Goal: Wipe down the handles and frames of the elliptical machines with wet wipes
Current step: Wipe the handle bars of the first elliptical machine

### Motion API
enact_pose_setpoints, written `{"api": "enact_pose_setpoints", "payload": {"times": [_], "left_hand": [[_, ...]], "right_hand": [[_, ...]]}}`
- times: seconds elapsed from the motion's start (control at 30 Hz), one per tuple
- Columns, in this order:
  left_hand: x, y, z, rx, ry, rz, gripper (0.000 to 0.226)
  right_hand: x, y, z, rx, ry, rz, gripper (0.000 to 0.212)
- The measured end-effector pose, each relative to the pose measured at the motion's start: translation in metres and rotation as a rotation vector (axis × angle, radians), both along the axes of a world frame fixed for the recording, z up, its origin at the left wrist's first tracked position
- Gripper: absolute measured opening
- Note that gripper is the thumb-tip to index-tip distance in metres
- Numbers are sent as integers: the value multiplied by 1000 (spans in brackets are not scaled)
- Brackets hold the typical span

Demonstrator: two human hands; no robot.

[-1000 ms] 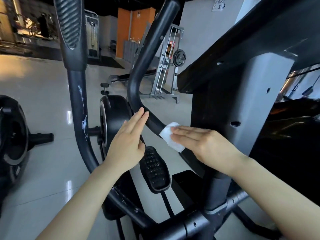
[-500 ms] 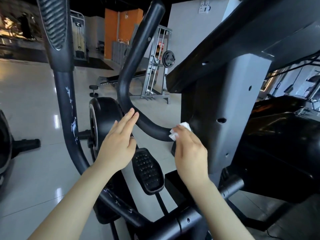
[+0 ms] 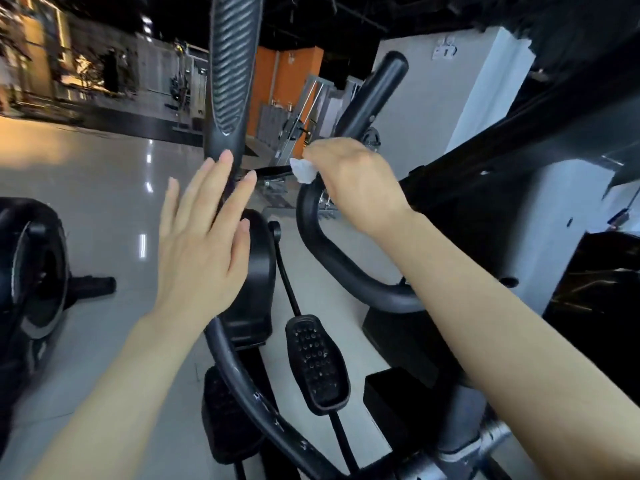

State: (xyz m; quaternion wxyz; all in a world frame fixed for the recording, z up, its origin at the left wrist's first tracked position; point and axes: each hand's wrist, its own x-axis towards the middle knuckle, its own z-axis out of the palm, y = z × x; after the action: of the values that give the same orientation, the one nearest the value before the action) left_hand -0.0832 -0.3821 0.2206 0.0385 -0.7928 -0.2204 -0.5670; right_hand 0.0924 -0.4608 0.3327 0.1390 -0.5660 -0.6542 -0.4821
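Observation:
A black elliptical machine fills the view. Its curved fixed handlebar [image 3: 332, 258] sweeps from the grey console post [image 3: 540, 230] up to a rounded tip at the top. My right hand [image 3: 356, 185] wraps round this bar high up and grips a crumpled white wet wipe [image 3: 304, 170] against it. My left hand [image 3: 204, 237] is flat with fingers spread and straight, its fingertips at the base of the ribbed moving handle [image 3: 230, 74]. Whether it touches the handle I cannot tell.
Below sit the black flywheel housing [image 3: 258, 271], a studded pedal [image 3: 317, 365] and the lower frame tube [image 3: 256, 396]. Another machine's wheel [image 3: 31, 268] stands at the left on the glossy grey floor [image 3: 104, 202]. A weight rack [image 3: 298, 129] stands far behind.
My right hand has slid the wipe from the bar's base by the post up along the curve to its upper part. My left hand has left the curved bar and risen toward the ribbed handle.

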Motion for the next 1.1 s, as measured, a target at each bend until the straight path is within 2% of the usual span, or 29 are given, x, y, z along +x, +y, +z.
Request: {"api": "enact_pose_setpoints", "payload": {"times": [0.1,0.2,0.37,0.43,0.47,0.57,0.6,0.63,0.67,0.7,0.8,0.9,0.97,1.03,1.1], "left_hand": [[-3,17,7,-46,61,55,55],[-3,23,8,-24,103,69,55],[-1,22,6,-22,116,81,57],[-1,22,5,-22,108,71,57],[0,23,4,-21,103,63,58],[2,24,3,-18,87,21,58],[3,24,3,-20,81,7,58],[4,24,3,-23,79,-4,58],[4,25,2,-27,80,-8,58],[4,25,2,-28,85,-9,58],[2,28,1,-18,104,0,58],[1,29,0,-11,117,3,57],[1,29,-1,-20,112,0,57],[2,28,-2,-29,106,-3,58],[4,26,-3,-33,99,-17,58]], "right_hand": [[7,29,-9,-400,-158,-18,27],[26,20,-40,-826,-135,-176,28],[30,-19,-49,-961,-54,-110,23],[34,-43,-57,-1050,-126,-77,18],[41,-55,-65,-1060,-199,-85,15],[53,-63,-73,-981,-125,-79,56],[53,-63,-72,-974,-80,-117,53],[46,-62,-65,-962,-83,-176,37],[40,-63,-58,-972,-95,-142,18],[30,-61,-48,-906,-36,-80,9],[8,-36,-16,-597,-61,107,24],[-3,7,14,-365,-178,43,23],[9,23,16,-437,-154,-67,23],[18,18,-1,-719,-136,-143,33],[28,-3,-22,-909,-83,-180,33]]}}
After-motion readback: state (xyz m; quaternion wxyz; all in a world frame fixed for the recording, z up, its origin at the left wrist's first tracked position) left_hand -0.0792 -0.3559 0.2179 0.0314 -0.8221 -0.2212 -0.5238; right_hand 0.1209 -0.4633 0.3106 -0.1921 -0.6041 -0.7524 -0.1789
